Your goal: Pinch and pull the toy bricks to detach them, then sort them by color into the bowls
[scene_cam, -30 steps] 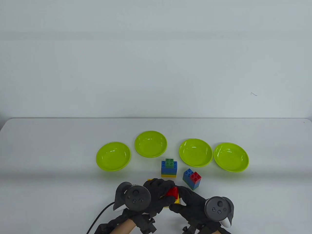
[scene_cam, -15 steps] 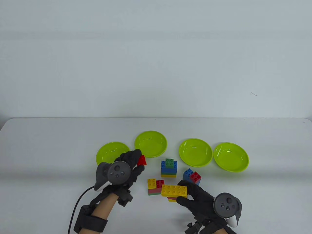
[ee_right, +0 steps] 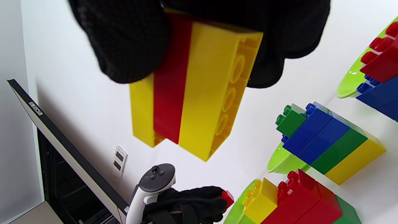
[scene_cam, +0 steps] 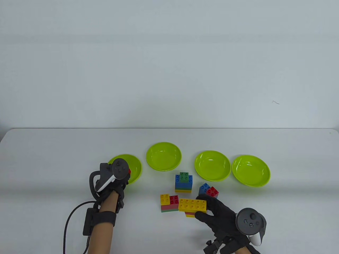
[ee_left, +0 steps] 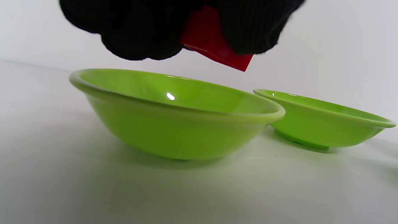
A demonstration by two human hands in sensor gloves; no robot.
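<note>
My left hand [scene_cam: 126, 173] pinches a small red brick [ee_left: 214, 40] and holds it just above the leftmost green bowl [scene_cam: 135, 165], close over its rim [ee_left: 174, 109]. In the table view the tracker hides most of that brick. Near the front edge, my right hand [scene_cam: 200, 207] grips a stack of a long yellow brick on a red and a yellow one [scene_cam: 192, 205]. The right wrist view shows thumb and fingers curled round one end of the stack [ee_right: 192, 87].
Three more green bowls [scene_cam: 163, 156], [scene_cam: 212, 165], [scene_cam: 251, 170] stand in a row. A yellow-red-green stack [scene_cam: 169, 203], a green-blue-green-yellow stack [scene_cam: 183, 182] and a blue-red stack [scene_cam: 209, 191] sit between bowls and hands. A cable [scene_cam: 71, 214] trails from my left wrist.
My left hand pulled the red brick off the stack and carried it up and left to above the leftmost bowl. My right hand kept the yellow stack, shifting slightly right.
</note>
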